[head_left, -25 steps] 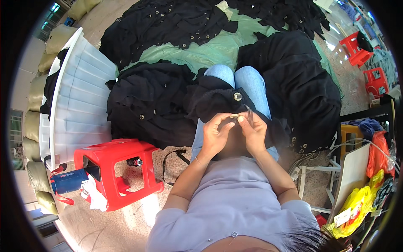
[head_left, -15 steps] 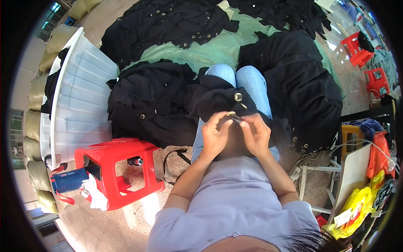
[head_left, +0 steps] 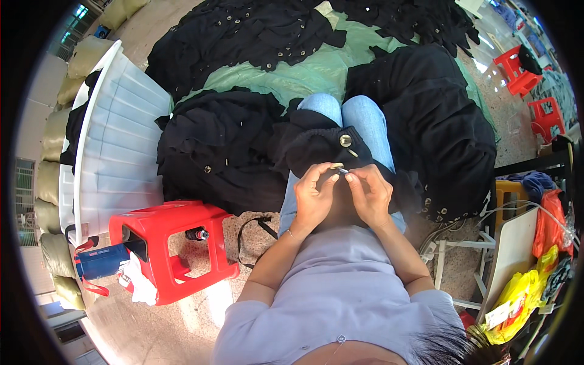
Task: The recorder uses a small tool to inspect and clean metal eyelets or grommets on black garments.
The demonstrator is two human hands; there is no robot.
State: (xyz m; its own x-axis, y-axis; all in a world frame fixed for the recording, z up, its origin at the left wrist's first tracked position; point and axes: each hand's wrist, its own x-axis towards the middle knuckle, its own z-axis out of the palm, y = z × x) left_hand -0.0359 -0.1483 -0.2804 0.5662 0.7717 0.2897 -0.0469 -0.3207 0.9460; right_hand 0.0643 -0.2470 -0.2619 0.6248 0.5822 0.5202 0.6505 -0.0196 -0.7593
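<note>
A black knitted garment (head_left: 316, 146) with gold buttons lies across my lap. My left hand (head_left: 313, 198) pinches it by a gold button (head_left: 336, 165), seen edge-on above the fingertips. My right hand (head_left: 372, 193) is closed, thumb against fingers, on a small shiny grey metal piece (head_left: 343, 171). That piece touches or nearly touches the left fingertips just below the button; its exact kind is too small to tell. Farther up the garment, another gold button (head_left: 345, 140) faces up, with one more (head_left: 353, 153) tilted on its side beside it.
Black garments with gold buttons are heaped at left (head_left: 213, 146), right (head_left: 438, 134) and ahead on a green sheet (head_left: 286, 79). A white plastic bin (head_left: 121, 134) and a red stool (head_left: 173, 213) stand at left. At right are a yellow bag (head_left: 517, 304) and a white-legged frame (head_left: 465, 243).
Both hands stay in nearly the same place. The small metal piece between the fingertips has turned slightly and catches more light.
</note>
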